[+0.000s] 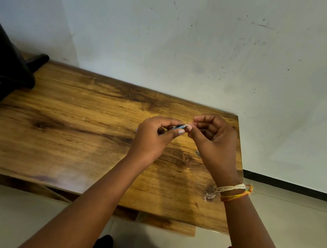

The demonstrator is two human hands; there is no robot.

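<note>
A thin blue pen-like object [179, 127] is held above the right half of a wooden table [71, 130]. My left hand [154, 137] grips its body, fingers curled round it, so most of it is hidden. My right hand [213, 144] pinches its pale tip between thumb and forefinger, with the other fingers curled. The two hands meet fingertip to fingertip. Thread bands in white, yellow and orange circle my right wrist [233, 191].
A black stand [2, 68] with splayed legs sits on the table's far left. A small bluish item [197, 152] lies on the table, mostly hidden behind my right hand. A marked white wall rises behind the table. Tiled floor lies to the right and in front.
</note>
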